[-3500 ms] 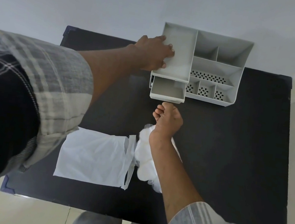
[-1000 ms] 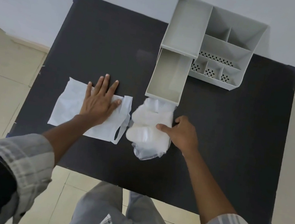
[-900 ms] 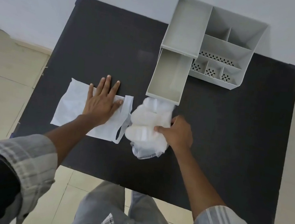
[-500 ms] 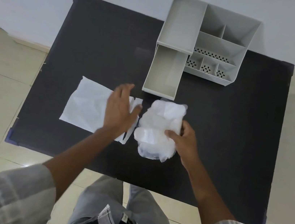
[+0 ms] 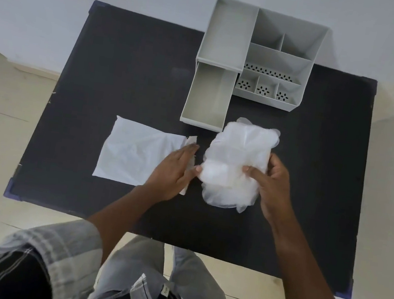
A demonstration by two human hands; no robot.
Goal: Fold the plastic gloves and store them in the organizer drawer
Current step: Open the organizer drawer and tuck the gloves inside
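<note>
Near the counter's (image 5: 127, 63) front edge, the right hand (image 5: 270, 185) grips the translucent white bundle of plastic gloves (image 5: 236, 160); the left hand (image 5: 175, 169), fingers straight, touches its side. Folding looks barely begun; next, flatten and fold. Beyond, the grey plastic organizer's (image 5: 279, 57) drawer (image 5: 207, 97) stands open.

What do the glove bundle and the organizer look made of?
Glove bundle: thin translucent plastic film, crinkled, faintly glossy, table showing through its edges. Organizer: rigid grey moulded plastic, matte, with thin straight walls and punched holes; likely, not certain.
</note>
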